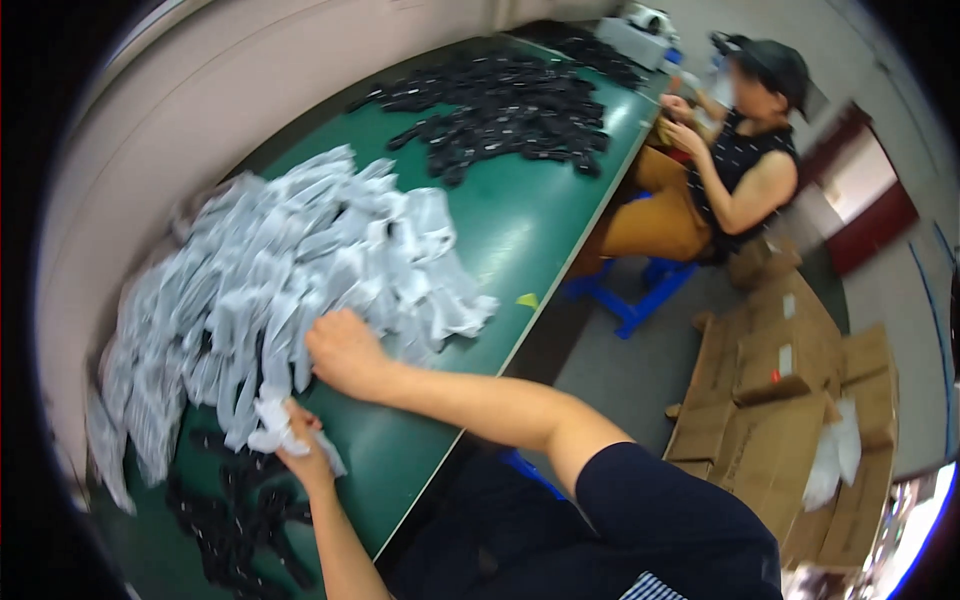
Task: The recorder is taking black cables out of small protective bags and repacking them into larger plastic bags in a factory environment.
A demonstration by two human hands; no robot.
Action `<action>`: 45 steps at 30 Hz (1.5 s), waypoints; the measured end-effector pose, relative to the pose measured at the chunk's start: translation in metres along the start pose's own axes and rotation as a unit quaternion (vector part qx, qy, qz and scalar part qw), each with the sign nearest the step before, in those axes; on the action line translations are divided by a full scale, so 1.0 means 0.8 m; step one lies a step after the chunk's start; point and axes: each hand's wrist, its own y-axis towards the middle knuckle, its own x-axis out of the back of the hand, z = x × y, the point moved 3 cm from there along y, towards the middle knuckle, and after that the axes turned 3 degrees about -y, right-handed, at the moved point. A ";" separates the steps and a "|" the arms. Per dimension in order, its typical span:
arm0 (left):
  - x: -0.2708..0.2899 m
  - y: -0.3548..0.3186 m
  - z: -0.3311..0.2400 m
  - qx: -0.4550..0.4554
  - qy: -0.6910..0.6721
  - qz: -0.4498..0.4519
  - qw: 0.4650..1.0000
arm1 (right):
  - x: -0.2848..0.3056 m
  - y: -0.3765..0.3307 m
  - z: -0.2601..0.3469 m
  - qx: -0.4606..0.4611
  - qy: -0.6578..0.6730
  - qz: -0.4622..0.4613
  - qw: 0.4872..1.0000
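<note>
My left hand (306, 452) is closed around a crumpled white plastic bag (272, 424) at the near edge of a large pile. The pile (290, 250) is made of whitish translucent plastic bags, some with dark contents showing through. My right hand (347, 354) is curled in a fist against the pile's near right side. Its fingertips are hidden, so what it grips cannot be made out. Just beyond my left hand, toward the near left, several loose black elongated pieces (235, 520) lie on the green table (500, 225); their exact kind is unclear.
More black pieces (500, 105) are heaped at the table's far end, by a white box (633, 43). A small yellow-green scrap (528, 299) lies near the edge. A co-worker (745, 150) sits on a blue stool (640, 290) at right. Cardboard boxes (770, 400) stand on the floor.
</note>
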 end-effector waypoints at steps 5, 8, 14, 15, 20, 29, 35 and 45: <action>-0.025 -0.002 -0.031 0.015 -0.021 0.057 0.998 | 0.012 -0.006 -0.005 -0.005 -0.082 -0.009 0.997; -0.026 -0.008 -0.038 0.037 -0.050 0.062 0.996 | 0.027 -0.006 -0.001 -0.021 0.003 -0.036 0.999; 0.008 -0.036 -0.036 0.043 -0.079 0.038 0.995 | 0.072 0.009 0.074 -0.135 0.470 0.101 0.866; 0.003 -0.038 -0.037 0.051 -0.064 0.043 0.996 | 0.062 0.006 0.079 -0.125 0.515 0.081 0.844; 0.031 -0.061 -0.003 0.016 0.098 0.056 0.993 | 0.063 -0.005 0.088 -0.175 0.636 0.208 0.722; 0.047 -0.039 -0.122 0.036 -0.191 -0.119 0.974 | 0.035 0.004 0.033 0.042 0.173 0.030 0.984; 0.052 -0.051 -0.122 0.021 -0.192 -0.090 0.977 | 0.006 0.003 0.035 0.106 0.053 0.054 0.991; 0.033 -0.056 -0.105 0.005 -0.122 -0.032 0.992 | 0.093 0.028 0.098 -0.043 0.397 -0.019 0.917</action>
